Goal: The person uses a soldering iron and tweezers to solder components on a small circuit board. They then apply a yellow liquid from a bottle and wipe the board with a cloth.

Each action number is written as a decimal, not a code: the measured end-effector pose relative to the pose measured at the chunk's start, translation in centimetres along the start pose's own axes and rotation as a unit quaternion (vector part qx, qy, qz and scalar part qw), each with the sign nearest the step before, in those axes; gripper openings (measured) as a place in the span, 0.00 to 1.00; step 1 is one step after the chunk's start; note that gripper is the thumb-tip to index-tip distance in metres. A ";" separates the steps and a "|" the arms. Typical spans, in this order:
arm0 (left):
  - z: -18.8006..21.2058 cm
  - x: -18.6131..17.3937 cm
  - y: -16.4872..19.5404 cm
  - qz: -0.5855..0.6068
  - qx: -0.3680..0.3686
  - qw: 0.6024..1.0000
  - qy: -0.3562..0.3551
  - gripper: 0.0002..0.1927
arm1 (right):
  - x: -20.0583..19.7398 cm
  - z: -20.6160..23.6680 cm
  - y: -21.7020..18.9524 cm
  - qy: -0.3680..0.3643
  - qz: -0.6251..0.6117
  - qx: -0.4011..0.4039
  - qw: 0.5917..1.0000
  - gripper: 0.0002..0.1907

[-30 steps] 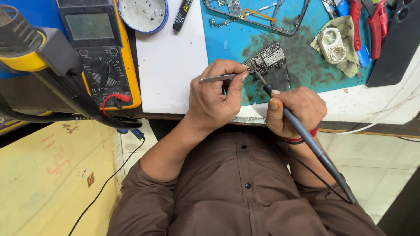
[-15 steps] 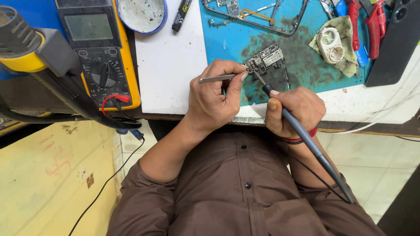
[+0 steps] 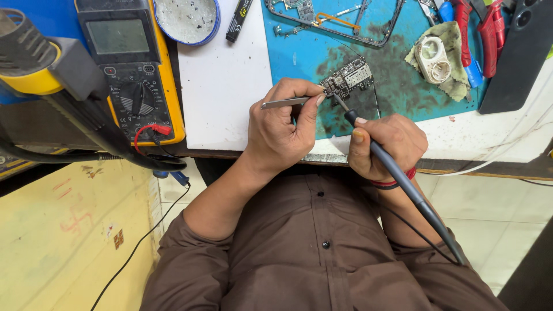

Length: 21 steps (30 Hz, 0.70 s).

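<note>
While the fingers of the left hand (image 3: 282,135) pinch metal tweezers (image 3: 285,103) shut, their far end reaches the small circuit board (image 3: 348,79) lying on the stained blue mat (image 3: 299,52). Closed pen-style, the right hand (image 3: 389,147) holds a soldering iron (image 3: 397,175) with its tip on that board. Lingering heat could probably lift a part or scorch the board; a slip might bridge neighbouring contacts. A multimeter (image 3: 129,69) sits well apart.

Teal, soot-stained mat (image 3: 403,86), yellow-cased multimeter (image 3: 132,75), brown shirt (image 3: 322,253), red-handled pliers (image 3: 478,29), grey-handled soldering iron (image 3: 397,173).
</note>
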<state>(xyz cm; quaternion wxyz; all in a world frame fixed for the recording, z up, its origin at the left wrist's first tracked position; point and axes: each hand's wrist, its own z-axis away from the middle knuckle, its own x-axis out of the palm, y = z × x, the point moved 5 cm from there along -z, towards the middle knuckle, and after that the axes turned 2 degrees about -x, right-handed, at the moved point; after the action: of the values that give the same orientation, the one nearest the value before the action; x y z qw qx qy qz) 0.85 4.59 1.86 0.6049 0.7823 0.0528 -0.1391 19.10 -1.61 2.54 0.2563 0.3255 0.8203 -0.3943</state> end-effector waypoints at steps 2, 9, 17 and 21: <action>0.0 0.0 -0.1 0.001 -0.004 1.000 -0.002 0.05 | 0.0 0.0 0.0 0.002 0.002 -0.002 1.000 0.08; 0.0 0.1 -0.1 0.002 -0.004 1.000 -0.003 0.05 | 0.0 -0.1 -0.1 0.004 -0.006 -0.010 1.000 0.08; 0.1 0.1 -0.2 0.002 -0.006 1.000 -0.005 0.05 | -0.2 0.2 0.1 0.001 -0.012 0.008 1.000 0.08; 0.1 0.0 -0.3 0.024 -0.011 1.000 0.006 0.05 | -0.3 0.4 0.2 0.014 -0.028 0.014 0.999 0.09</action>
<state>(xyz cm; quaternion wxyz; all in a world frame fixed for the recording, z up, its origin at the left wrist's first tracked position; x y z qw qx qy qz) 0.78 4.53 1.56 0.6161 0.7777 0.0390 -0.1188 19.50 -1.95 2.48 0.2288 0.3119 0.8269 -0.4081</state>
